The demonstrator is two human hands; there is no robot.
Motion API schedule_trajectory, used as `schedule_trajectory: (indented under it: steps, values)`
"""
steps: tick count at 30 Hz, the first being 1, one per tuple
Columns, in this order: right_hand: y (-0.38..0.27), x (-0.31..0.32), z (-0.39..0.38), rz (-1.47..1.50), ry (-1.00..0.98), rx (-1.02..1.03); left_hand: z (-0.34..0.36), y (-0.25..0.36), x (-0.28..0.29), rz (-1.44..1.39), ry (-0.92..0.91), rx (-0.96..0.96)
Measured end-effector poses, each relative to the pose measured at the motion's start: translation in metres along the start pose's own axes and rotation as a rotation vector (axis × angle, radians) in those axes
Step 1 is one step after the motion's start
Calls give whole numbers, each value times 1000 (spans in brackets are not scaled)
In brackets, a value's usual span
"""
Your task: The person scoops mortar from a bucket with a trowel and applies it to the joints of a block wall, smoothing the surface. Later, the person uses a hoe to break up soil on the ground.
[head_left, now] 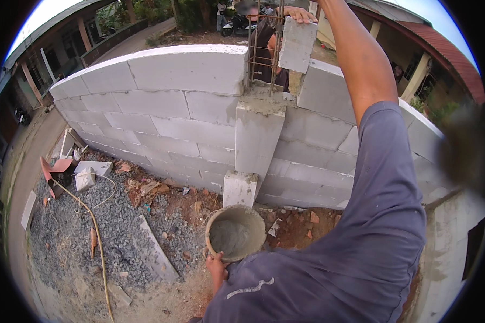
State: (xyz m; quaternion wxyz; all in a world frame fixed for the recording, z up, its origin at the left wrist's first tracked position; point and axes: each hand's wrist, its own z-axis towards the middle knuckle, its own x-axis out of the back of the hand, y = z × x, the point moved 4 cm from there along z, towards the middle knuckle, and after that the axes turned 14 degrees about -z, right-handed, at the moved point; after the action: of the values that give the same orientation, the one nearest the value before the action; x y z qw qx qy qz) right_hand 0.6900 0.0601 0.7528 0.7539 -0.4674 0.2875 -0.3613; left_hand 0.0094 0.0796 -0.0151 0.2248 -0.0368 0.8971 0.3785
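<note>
At the lower middle, my left hand (217, 269) grips the near left rim of a round bucket (210, 223). Wet grey mortar (230, 237) lies inside it. My right arm (369, 59) reaches up past the top edge, so its hand is out of sight. Just left of that arm, a light block (297, 46) stands upright beside the rebar cage (265, 48) on the wall. Another person's hand (300, 14) rests on the block's top. Rough mortar (264, 102) covers the top of the column (256, 134) below the cage.
A pale block wall (170, 110) curves across the view. Behind the rebar stands a person in dark clothing (262, 46). Gravel (118, 231), a long board (157, 250), a yellowish hose (94, 231) and broken blocks (85, 179) lie at the left. A short block pillar (239, 188) stands behind the bucket.
</note>
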Motion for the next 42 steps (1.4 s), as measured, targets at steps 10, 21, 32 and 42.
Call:
schedule_trajectory:
  steps: [10,21,32,42]
  values:
    - [-12,0,-13,90,-153,-112,27,-2,-27,17,-11,12]
    - [0,-12,-20,122,-115,-54,23,-4,-17,49,47,-4]
    - [-5,-4,-11,28,-76,-9,19,-7,-25,12,-12,15]
    - [-2,-10,-14,68,-125,-49,20,-6,-19,69,42,15]
